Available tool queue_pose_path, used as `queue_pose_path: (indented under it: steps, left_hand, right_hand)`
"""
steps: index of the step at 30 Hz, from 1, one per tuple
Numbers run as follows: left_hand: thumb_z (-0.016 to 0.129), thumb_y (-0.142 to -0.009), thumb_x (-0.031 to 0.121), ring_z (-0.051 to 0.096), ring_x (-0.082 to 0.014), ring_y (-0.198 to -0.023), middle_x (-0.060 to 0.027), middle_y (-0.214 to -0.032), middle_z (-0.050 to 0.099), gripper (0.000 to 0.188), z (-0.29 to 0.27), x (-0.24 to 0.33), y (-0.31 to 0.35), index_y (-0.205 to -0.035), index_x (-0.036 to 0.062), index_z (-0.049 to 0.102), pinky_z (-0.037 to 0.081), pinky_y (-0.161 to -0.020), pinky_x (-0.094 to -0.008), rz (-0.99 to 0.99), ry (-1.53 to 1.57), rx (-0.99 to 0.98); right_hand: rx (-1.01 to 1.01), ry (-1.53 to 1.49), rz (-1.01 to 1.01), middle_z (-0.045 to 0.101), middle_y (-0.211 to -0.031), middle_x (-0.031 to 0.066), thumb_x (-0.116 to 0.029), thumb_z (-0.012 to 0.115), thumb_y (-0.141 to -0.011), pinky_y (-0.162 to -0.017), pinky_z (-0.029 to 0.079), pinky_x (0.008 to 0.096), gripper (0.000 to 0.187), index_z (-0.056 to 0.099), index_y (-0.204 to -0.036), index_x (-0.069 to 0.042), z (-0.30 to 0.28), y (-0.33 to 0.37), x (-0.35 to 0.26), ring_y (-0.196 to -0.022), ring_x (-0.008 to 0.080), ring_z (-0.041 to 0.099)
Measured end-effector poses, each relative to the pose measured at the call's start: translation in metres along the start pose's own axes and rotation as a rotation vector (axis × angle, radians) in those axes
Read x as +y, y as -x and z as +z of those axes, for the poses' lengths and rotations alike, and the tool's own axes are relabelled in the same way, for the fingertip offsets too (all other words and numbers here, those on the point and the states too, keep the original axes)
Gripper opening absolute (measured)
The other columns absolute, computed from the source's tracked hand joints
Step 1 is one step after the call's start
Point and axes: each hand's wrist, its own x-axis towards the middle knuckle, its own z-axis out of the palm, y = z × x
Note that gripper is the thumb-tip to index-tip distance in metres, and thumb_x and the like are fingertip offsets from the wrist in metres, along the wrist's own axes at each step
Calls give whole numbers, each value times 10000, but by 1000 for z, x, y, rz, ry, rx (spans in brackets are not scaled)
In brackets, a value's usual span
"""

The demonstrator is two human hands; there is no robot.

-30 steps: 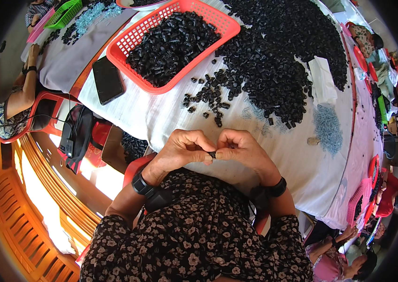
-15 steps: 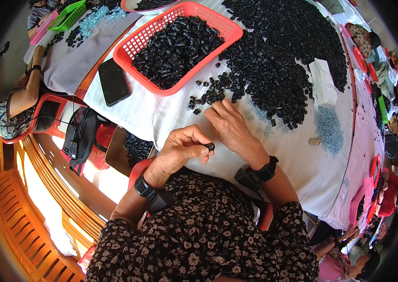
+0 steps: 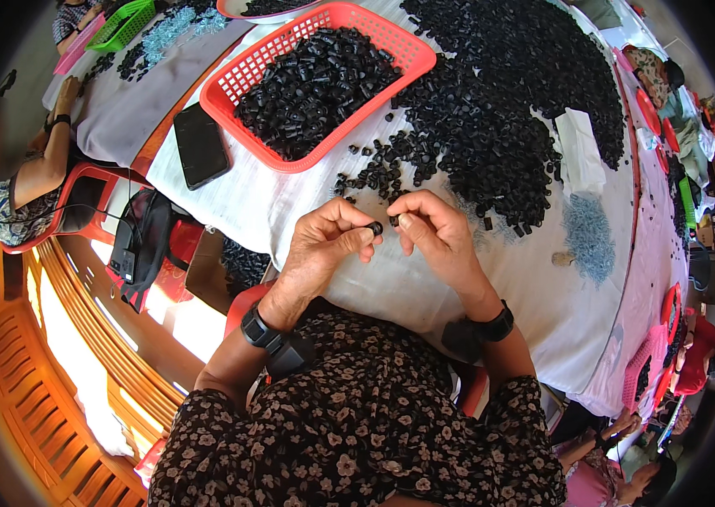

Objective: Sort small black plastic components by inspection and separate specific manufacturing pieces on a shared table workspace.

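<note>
My left hand [image 3: 328,241] pinches a small black plastic part [image 3: 375,227] between thumb and forefinger. Just to its right, my right hand [image 3: 437,234] grips a second small black part [image 3: 394,220] at its fingertips. The two parts are close together with a narrow gap, above the white cloth near the table's front edge. Beyond my hands lies a scatter of loose black parts [image 3: 383,173], joined to a large heap of them [image 3: 501,110]. Left of the heap, a red plastic basket [image 3: 214,93] is filled with black pieces.
A dark phone [image 3: 202,146] lies left of the basket. A folded white tissue [image 3: 579,152] and a pile of bluish small pieces [image 3: 589,241] are at the right, with a small tan cork-like piece [image 3: 562,258]. A black bag [image 3: 142,241] sits on a red chair; other people work around.
My right hand has drawn back from the scattered parts with a small black part and come up beside my left hand. The left hand has stayed nearly in place, still pinching its part.
</note>
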Motion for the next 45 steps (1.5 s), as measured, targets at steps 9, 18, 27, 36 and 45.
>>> queue_pose_path:
  steps: [9,18,27,36,45]
  left_hand:
    - [610,-846,-7,573,-115,-666,-91,-820,648,65,12,-6,-3,-904,-6,580,472,-654,-242,-6,-117,24]
    - [596,-855,-28,558,-82,-655,-67,-794,634,51,19,-12,-9,-890,-9,565,470,-635,-223,-12,-175,32]
    - [605,-844,-42,550,-74,-643,-50,-765,618,72,21,-14,-12,-870,-1,551,462,-608,-206,5,-240,62]
    - [632,-827,-34,546,-46,-677,-35,-778,625,89,20,-20,-10,-863,-2,557,469,-621,-192,20,-333,74]
    - [656,-786,-50,495,-16,-624,12,-701,616,120,17,-27,-15,-730,17,575,424,-555,-181,50,-496,151]
  right_hand:
    - [60,-138,25,549,-754,8,12,530,-862,-484,423,177,51,526,-909,-8,3,8,-2,-566,37,506]
    - [116,-63,29,547,-779,-2,32,537,-855,-548,428,187,72,533,-902,-23,0,15,4,-662,27,511]
    - [173,108,-13,579,-797,58,24,544,-843,-588,463,236,89,530,-924,-9,5,18,9,-660,94,553]
    - [67,341,-1,571,-809,154,25,478,-853,-607,478,359,159,473,-1007,-15,6,19,0,-698,270,603]
    - [86,719,-346,538,-758,160,8,555,-728,-622,474,393,247,468,-959,0,12,20,8,-741,316,558]
